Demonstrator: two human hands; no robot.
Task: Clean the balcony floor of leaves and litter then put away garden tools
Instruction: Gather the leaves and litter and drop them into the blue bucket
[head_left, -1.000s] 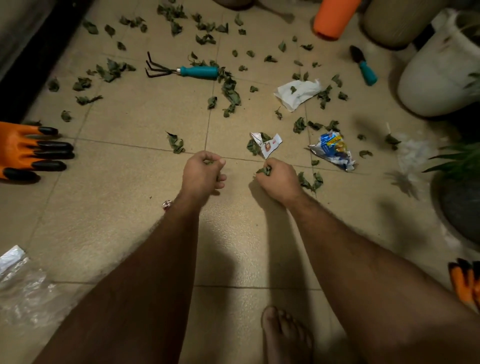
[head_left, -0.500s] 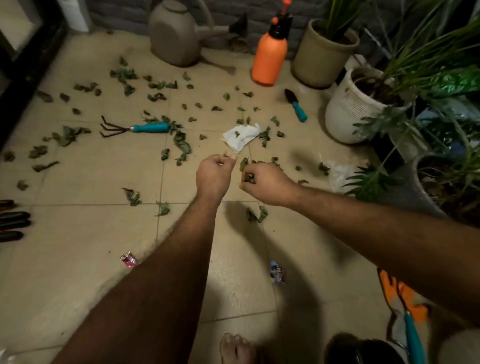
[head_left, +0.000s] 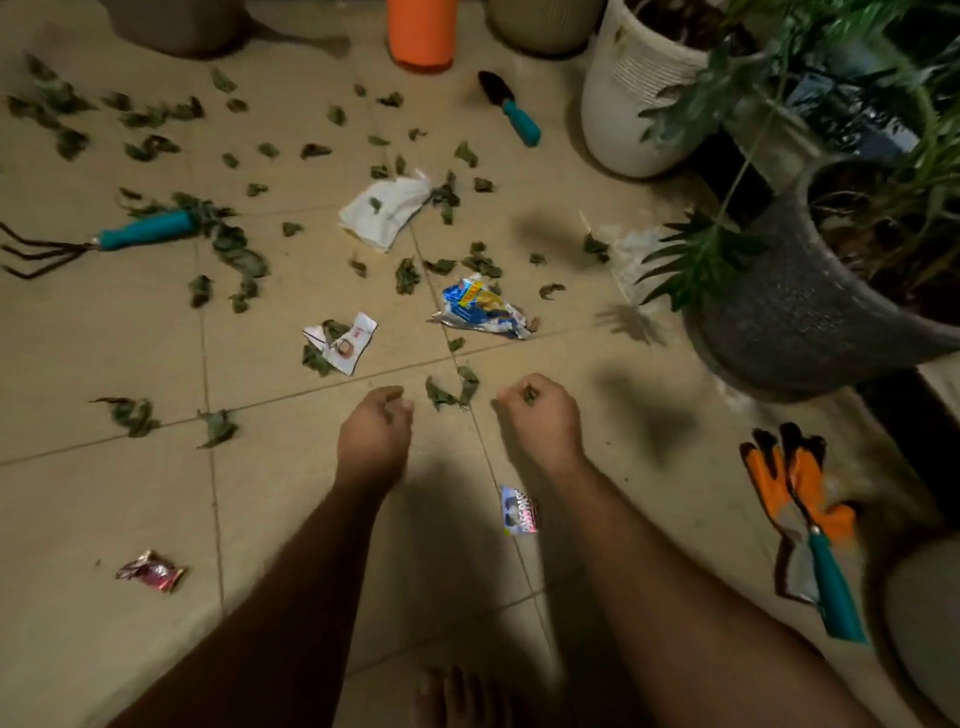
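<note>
leaves (head_left: 451, 391) on floor | between both hands' curled fingers (head_left: 397, 408)

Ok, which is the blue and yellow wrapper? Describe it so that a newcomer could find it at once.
Start at the big grey pot on the right. On the tiles to its left lies the crumpled blue and yellow wrapper. The torn white wrapper and the white paper nearby have no blue or yellow, and only this one has silvery foil edges.

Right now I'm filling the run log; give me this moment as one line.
phase: gathering leaves | left hand: curled, contents unclear | right hand: grips leaf bits | nearest: leaves between hands | tools: hand rake, trowel still out
</note>
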